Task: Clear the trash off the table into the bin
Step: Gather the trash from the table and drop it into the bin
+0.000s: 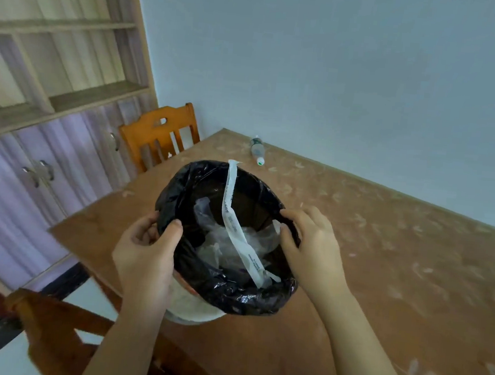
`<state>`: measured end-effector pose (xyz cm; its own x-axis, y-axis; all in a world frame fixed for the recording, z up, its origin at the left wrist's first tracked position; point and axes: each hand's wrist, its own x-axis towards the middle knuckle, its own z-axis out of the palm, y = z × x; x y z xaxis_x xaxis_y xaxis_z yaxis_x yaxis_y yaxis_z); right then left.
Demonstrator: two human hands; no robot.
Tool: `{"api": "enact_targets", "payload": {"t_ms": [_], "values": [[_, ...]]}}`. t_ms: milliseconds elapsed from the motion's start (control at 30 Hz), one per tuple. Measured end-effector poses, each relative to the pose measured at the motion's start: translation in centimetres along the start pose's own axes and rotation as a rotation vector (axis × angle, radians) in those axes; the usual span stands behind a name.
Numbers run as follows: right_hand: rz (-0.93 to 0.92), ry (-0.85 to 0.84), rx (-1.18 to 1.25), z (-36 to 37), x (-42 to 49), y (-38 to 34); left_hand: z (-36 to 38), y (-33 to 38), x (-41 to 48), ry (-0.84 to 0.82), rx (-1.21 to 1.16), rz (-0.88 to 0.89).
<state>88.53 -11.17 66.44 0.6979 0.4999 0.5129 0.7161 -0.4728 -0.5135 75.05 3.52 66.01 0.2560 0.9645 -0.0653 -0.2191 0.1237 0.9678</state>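
Note:
A round bin (pixel 195 306) lined with a black plastic bag (pixel 230 291) is held up in front of me over the near left part of the table (pixel 384 261). My left hand (pixel 146 253) grips the bin's left rim and my right hand (pixel 310 247) grips its right rim. Inside lie crumpled clear plastic wrappers (pixel 219 245) and a long white paper strip (pixel 236 225) that sticks out over the far rim. A plastic bottle (pixel 257 150) lies on its side near the table's far edge.
A small white scrap (pixel 272 169) lies on the table near the bottle. One wooden chair (pixel 160 136) stands at the table's far left end, another (pixel 54 329) at the near left corner. A shelf unit with cabinet doors (pixel 41 149) fills the left.

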Motion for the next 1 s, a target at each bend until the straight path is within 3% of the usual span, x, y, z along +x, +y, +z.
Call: {"api": "enact_targets", "payload": {"t_ms": [333, 567, 833, 1000], "values": [[-0.253, 0.065, 0.093, 4.6, 1.6, -15.0, -11.6, 10.0, 4.6, 0.240, -0.112, 0.249], [-0.341, 0.021, 0.146, 10.6, -2.3, -27.9, -25.6, 15.6, 7.8, 0.352, -0.184, 0.379], [-0.378, -0.173, 0.201, 19.3, -9.0, -38.2, -42.2, 15.4, 10.4, 0.542, -0.090, 0.345], [-0.391, -0.306, 0.142, 24.7, -10.4, -41.0, -47.7, 12.2, 12.4, 0.635, 0.007, 0.302]]}}
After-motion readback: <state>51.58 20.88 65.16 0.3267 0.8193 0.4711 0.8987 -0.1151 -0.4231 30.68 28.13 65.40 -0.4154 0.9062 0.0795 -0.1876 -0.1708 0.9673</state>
